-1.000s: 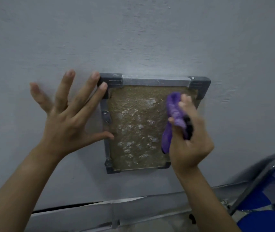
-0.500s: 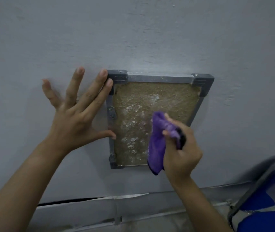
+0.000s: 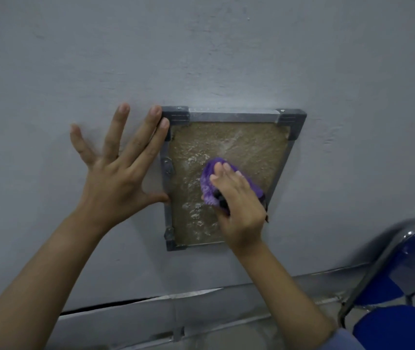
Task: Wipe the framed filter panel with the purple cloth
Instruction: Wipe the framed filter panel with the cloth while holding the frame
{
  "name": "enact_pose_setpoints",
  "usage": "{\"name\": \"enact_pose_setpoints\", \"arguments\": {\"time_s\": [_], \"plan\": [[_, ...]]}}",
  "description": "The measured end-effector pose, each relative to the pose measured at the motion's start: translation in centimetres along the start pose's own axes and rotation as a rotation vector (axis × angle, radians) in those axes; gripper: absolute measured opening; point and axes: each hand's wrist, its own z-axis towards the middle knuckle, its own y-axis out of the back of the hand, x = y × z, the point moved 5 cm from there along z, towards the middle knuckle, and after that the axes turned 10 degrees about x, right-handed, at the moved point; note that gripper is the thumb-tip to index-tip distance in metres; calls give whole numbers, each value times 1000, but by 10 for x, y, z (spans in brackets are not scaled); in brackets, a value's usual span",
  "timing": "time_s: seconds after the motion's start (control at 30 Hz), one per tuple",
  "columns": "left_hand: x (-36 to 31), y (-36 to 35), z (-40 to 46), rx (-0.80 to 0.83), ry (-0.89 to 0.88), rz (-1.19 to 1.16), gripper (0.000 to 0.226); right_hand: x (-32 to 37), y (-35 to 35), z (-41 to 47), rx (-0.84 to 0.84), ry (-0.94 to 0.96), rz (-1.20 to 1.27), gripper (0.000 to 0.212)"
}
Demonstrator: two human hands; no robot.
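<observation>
Bunched fuzzy purple cloth (image 3: 207, 184) on coarse, metal-framed filter panel (image 3: 246, 147)

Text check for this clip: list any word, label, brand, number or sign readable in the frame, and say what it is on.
None can be read.
Framed filter panel: grey frame and corner pieces, no lettering visible.
Purple cloth under the right hand: no tag or print showing.
Wall, where the left hand lies flat: bare paint, no sign.
Blue chair: partly cut off and blurred, no label discernible.
</observation>
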Motion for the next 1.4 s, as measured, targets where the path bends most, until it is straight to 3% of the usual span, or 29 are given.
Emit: {"name": "enact_pose_setpoints", "arguments": {"time_s": [0.1, 0.27, 0.37, 0.53, 0.6, 0.73, 0.8, 0.9, 1.03, 1.2, 1.4], "plan": [[-1, 1, -1, 15, 21, -2, 135, 4, 4, -6, 14, -45, 81, 30], [-8, 4, -4, 37, 76, -25, 130, 4, 42, 18, -255, -321, 190, 27], [-10, 4, -3, 52, 78, -40, 132, 5, 57, 38, -355, -239, 106, 29], [-10, 3, -2, 56, 70, -69, 135, 2, 17, 42, -126, -114, -60, 32], [-10, 2, -3, 53, 74, -75, 135, 6, 2, 28, -61, -89, -47, 39], [-9, 2, -5, 51, 85, -74, 132, 14, -3, 5, 42, -55, 40, 30], [-10, 3, -4, 55, 93, -70, 133, 14, 7, 6, 21, -112, 139, 30], [-11, 3, -5, 59, 105, -51, 134, 7, 35, 25, -142, -266, 190, 37], [-12, 4, -6, 69, 112, -25, 136, -4, 64, 51, -299, -229, 67, 33], [-13, 3, -5, 62, 115, -25, 136, -8, 28, 48, -121, -41, 4, 25], [-12, 1, -5, 53, 112, 11, 132, 8, -14, 8, 59, 53, -13, 43]]}}
